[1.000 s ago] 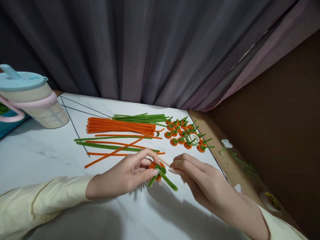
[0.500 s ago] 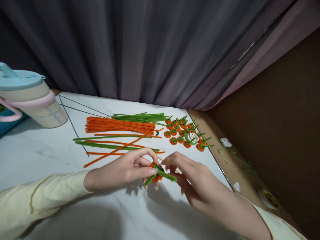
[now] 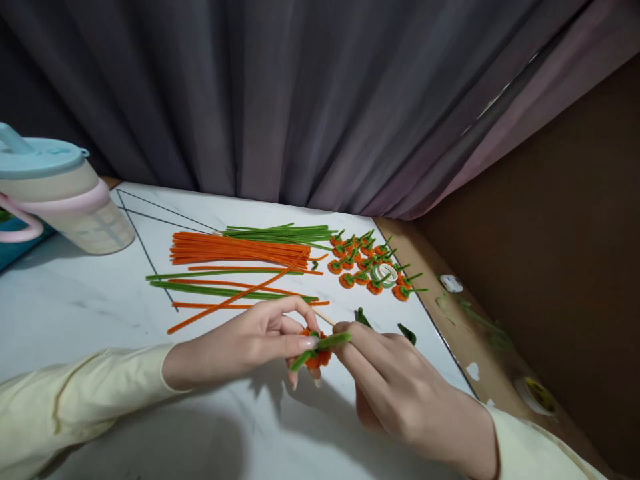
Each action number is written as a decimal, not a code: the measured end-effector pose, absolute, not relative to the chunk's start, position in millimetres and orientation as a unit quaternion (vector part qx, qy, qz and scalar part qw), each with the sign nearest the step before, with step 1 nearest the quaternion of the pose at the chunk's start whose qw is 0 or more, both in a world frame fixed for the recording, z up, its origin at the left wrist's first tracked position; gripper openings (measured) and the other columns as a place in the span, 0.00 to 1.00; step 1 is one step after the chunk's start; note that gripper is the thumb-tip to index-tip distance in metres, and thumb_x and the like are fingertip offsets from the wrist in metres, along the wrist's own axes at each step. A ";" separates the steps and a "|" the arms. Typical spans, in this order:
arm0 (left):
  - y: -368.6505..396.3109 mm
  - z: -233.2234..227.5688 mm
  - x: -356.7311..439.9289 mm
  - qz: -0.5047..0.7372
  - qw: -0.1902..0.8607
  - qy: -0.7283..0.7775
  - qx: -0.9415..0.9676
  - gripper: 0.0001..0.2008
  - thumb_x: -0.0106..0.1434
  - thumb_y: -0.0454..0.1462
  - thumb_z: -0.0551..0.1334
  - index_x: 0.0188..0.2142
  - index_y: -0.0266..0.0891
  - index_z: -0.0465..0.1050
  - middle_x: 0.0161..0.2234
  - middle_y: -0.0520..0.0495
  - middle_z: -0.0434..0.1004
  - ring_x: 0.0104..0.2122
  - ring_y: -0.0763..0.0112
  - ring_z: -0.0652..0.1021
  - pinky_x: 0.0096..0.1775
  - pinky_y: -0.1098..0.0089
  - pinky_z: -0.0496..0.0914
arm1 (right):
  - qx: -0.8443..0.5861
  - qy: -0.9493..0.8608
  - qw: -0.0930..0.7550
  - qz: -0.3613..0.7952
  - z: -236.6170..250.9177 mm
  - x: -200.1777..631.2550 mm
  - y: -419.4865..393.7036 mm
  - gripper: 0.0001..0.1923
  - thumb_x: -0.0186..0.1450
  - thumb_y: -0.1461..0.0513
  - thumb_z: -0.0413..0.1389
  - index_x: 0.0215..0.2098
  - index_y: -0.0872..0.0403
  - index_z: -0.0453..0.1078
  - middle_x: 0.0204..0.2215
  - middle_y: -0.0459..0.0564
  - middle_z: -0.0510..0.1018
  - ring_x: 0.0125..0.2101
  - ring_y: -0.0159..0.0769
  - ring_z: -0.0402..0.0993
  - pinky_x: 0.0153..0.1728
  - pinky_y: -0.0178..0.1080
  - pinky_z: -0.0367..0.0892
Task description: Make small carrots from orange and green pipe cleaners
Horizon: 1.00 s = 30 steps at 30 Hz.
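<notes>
While pinched in left hand (image 3: 250, 347), small orange pipe-cleaner pumpkin (image 3: 316, 359) steady; green pipe-cleaner stem (image 3: 325, 344) gripped by right hand (image 3: 400, 387) fingertips, closed tight. Best wound snug, close to coil.

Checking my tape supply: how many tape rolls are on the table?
1: a white tape roll lies among the small orange pumpkins near the table's far right corner. Others could be hidden.

Small orange pipe-cleaner flower (image 3: 316, 358), green stem (image 3: 325, 345) wound across it, tilted, stem ends toward 2 and 8 o'clock, raised above white table, thin wooden stick (image 3: 324, 316) emerging toward 11 o'clock.
</notes>
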<state>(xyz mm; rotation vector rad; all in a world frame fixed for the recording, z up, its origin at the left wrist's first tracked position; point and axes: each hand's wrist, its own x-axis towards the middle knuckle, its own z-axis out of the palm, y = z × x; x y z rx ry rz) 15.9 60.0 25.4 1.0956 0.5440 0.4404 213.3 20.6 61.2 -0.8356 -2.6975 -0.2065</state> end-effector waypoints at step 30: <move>47.4 24.1 13.8 0.260 0.383 0.283 0.840 0.09 0.67 0.33 0.49 0.44 0.42 0.64 0.39 0.49 0.75 0.35 0.72 0.75 0.38 0.76 0.65 | -0.551 -0.661 0.031 0.508 90.3 201.4 58.6 0.06 0.53 0.70 0.51 0.21 0.57 0.66 0.14 0.40 0.64 0.13 0.23 0.55 0.13 0.28 0.52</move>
